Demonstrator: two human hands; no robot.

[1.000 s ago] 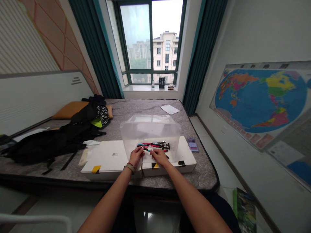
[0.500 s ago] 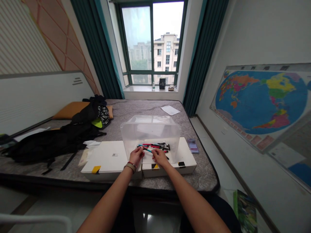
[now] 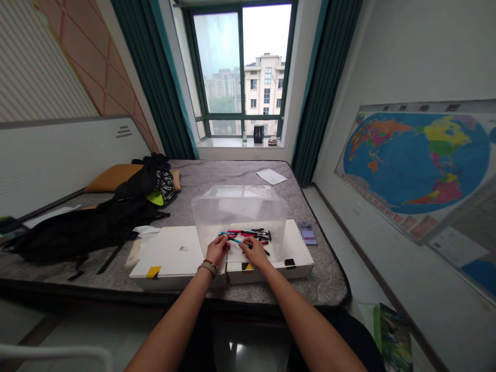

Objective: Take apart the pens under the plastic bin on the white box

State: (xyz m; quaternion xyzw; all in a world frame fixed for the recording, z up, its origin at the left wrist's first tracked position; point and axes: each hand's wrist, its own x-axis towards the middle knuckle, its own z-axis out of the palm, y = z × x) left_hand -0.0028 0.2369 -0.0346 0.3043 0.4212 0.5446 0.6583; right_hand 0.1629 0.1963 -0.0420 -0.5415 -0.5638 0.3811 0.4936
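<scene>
My left hand (image 3: 218, 250) pinches one end of a slim teal-and-black pen (image 3: 235, 239). My right hand (image 3: 253, 251) has its fingers closed at the pen's other end, so both hands hold it level between them. Just beyond my fingers lies a loose pile of pens (image 3: 251, 233), black, red and pink. A clear plastic bin (image 3: 240, 209) rises around and behind the pile. Under the hands are two flat white boxes, a left box (image 3: 170, 253) and a right box (image 3: 300, 248), with yellow and black tape tabs on their front edges.
The boxes rest on a grey mattress (image 3: 321, 284). On its left lies a black backpack (image 3: 104, 219) near an orange cushion (image 3: 112, 177). A paper sheet (image 3: 272, 176) lies towards the window, and a blurred purple item (image 3: 308, 233) sits right of the boxes.
My right hand has shifted slightly left along the pen, closer to my left hand. The left hand stays nearly where it was, and the pile looks the same.
</scene>
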